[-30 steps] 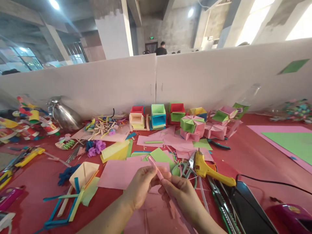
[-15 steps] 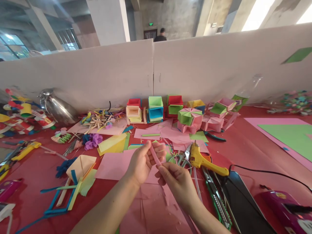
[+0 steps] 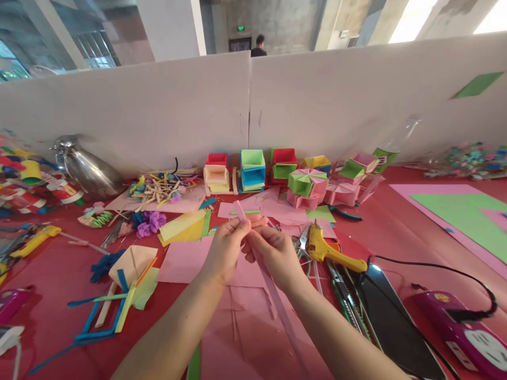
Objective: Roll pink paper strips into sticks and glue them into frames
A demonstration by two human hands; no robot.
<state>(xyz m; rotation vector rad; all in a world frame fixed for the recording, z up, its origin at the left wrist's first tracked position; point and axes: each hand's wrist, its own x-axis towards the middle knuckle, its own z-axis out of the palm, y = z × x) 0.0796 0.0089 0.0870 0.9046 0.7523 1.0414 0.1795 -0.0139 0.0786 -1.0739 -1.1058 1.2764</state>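
A pink paper strip (image 3: 273, 287) runs from between my hands down toward the table's near edge, its short upper end sticking up above the fingers. My left hand (image 3: 229, 240) pinches it near that end with thumb and fingers. Close beside it, my right hand (image 3: 273, 250) grips the same strip between thumb and forefinger. The hands touch or nearly touch; the strip between them is partly hidden by the fingers. Beneath lie pink paper sheets (image 3: 184, 261) with thin offcuts scattered on them.
Right of my hands lie scissors (image 3: 303, 240), a yellow glue gun (image 3: 336, 256), a utility knife (image 3: 348, 301), a black phone-like slab (image 3: 392, 322) and a purple power strip (image 3: 455, 322). Folded paper boxes (image 3: 252, 171) stand behind. A paper-strip frame (image 3: 97, 335) and steel jug (image 3: 85, 166) are left.
My hands have come closer together and my left fingers have closed on the strip, which lay across the open palm before. The camera view has shifted slightly.
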